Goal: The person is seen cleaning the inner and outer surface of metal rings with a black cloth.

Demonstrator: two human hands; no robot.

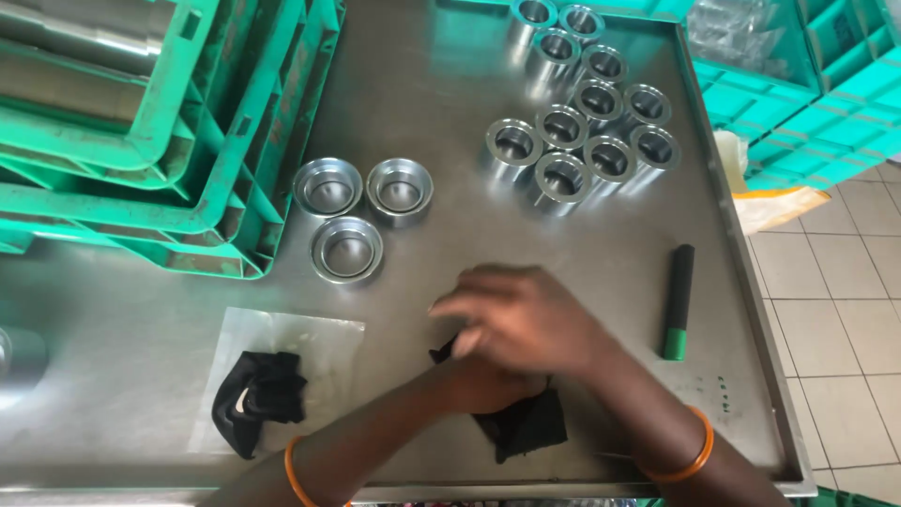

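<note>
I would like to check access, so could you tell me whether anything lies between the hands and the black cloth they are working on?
Nothing visible does. The right hand lies over the left hand, and both are right on the black cloth; the marker lies apart to the right.

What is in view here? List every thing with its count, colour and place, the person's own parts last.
Flanged metal sleeves: eleven, silver, clustered at the far right of the table.
Shallow metal cups: three, silver, grouped at the table's middle left beside the crates.
Marker: one, black with a green end, lying at the right of the table.
Black glove: one, crumpled on a clear plastic bag at the near left.
Black cloth: one, under the hands at the near edge; a glove, perhaps.
Crates: several, green, stacked at the far left; more at the far right.
Table: one, steel, rimmed.
Left hand: on the black cloth, orange bangle.
Right hand: over the left, orange bangle.
</note>
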